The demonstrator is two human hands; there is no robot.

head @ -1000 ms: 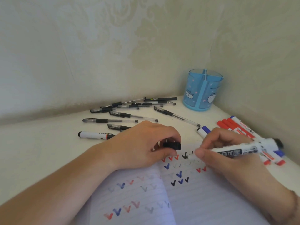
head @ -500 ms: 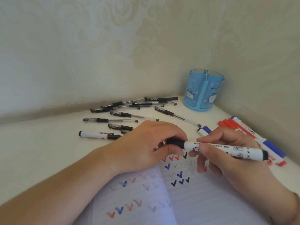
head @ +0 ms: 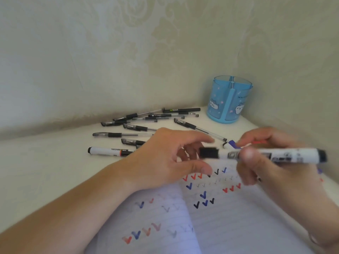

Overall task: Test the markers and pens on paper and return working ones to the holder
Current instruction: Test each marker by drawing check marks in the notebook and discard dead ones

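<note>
My right hand [head: 271,162] grips a white marker with black ends [head: 286,154], held level above the lined paper [head: 238,217]. Its black cap [head: 209,153] is on the left end. My left hand [head: 170,162] hovers beside the cap with fingers spread, thumb just under it, apparently holding nothing. The paper bears red, blue and black tick marks. The blue transparent holder [head: 230,99] stands in the back corner with nothing visible inside. The view is blurred around the hands.
Several black gel pens [head: 146,123] lie scattered behind my left hand. A white marker with a black cap [head: 108,150] lies to their left. A blue-capped marker [head: 232,144] and red markers [head: 258,142] peek out behind my right hand. Walls close in behind and to the right.
The right hand stopped writing and raised the marker level. The left hand pushed the black cap onto its tip, then opened and drew back from it.
</note>
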